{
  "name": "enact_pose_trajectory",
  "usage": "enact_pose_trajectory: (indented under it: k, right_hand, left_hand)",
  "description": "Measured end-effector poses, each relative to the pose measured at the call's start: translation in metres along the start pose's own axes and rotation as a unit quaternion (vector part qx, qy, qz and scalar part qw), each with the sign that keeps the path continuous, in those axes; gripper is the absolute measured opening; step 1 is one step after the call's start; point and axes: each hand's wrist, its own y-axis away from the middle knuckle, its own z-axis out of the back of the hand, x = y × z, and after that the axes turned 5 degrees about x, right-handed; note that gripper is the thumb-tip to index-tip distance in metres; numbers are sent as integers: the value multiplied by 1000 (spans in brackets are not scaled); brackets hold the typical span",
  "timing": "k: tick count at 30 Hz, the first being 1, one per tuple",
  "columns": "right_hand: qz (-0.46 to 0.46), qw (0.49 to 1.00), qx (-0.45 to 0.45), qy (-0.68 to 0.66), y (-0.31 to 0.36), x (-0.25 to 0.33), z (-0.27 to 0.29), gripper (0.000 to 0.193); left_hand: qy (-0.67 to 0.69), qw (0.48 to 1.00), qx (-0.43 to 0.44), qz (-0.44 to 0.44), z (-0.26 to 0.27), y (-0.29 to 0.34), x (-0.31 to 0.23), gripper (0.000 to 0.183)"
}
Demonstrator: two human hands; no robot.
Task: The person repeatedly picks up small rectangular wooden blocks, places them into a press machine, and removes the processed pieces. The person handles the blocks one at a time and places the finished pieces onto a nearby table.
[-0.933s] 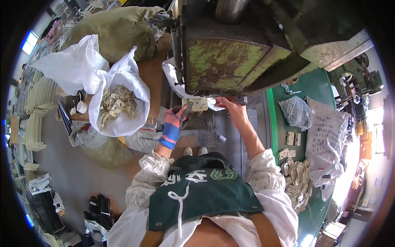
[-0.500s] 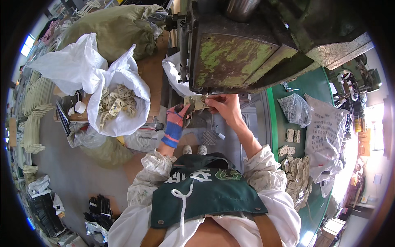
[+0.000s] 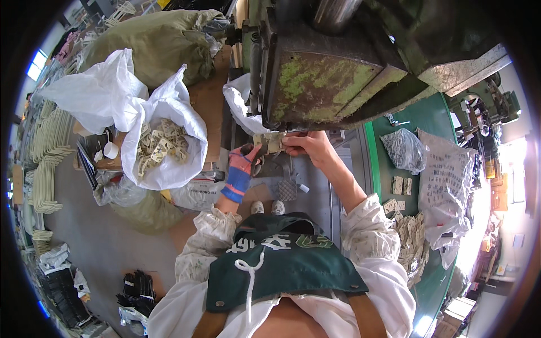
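Handwork at the machine (image 3: 321, 87). The plate (image 3: 269, 142) lies at the machine's near lower edge. In front of the machine, the gloved left hand (image 3: 242, 163) has its grip closed on one end of the plate; the bare right hand (image 3: 313, 147) shows a narrow grip at the other, though whether it pinches the plate or a small part cannot be told. Probable hazards: bare fingers so near the machine's underside could be crushed if it came down; thick glove cloth may dull feel, letting the plate slip; uneven pressure could tilt it against the machine.
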Motion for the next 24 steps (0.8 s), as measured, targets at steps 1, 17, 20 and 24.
enact_pose_trajectory:
  k: [1,17,20,24]
  right_hand:
    - [-8,1000,-5,6,1,0,1,13]
    - [24,997,-66,36,14,-24,3,24]
    - [18,998,-55,5,11,-29,-1,23]
    - [14,998,-53,-16,8,-33,-8,23]
  left_hand:
    - [4,1000,4,14,-3,1,-5,18]
    - [-280,941,62,-178,20,0,-4,33]
    - [-482,812,67,-323,25,2,-11,44]
    - [-358,909,102,-187,23,8,-19,38]
